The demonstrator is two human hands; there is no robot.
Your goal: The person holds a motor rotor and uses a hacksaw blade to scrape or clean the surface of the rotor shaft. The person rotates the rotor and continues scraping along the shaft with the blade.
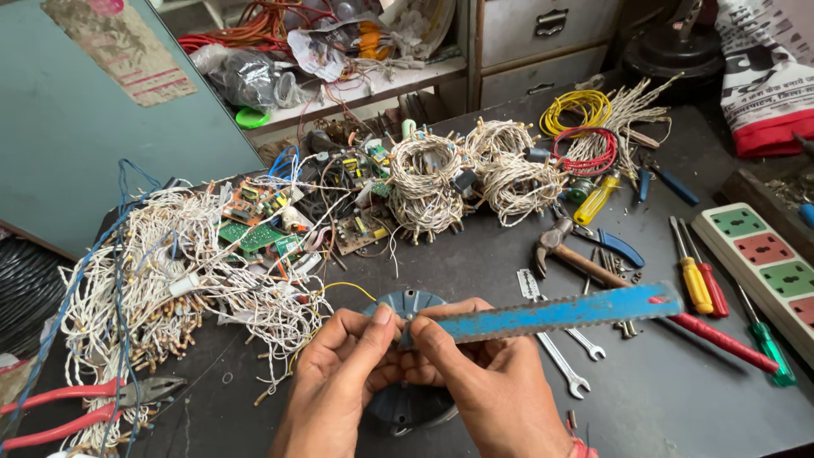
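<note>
Your right hand (496, 373) pinches a blue toothed metal blade (551, 315), stretching rightward; your left hand (348, 365) grips a round dark-blue disc (407, 403) beneath both hands, blade end touching it.

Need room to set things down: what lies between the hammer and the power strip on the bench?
In the head view, screwdrivers lie between the hammer and the power strip.

A dark bench (475, 263) carried white wire tangles (161, 280), circuit boards (254, 233), wire coils (462, 174), a hammer (564, 250), screwdrivers (699, 284), spanners (568, 360), red pliers (85, 407) and a power strip (763, 259) at its right edge.
</note>
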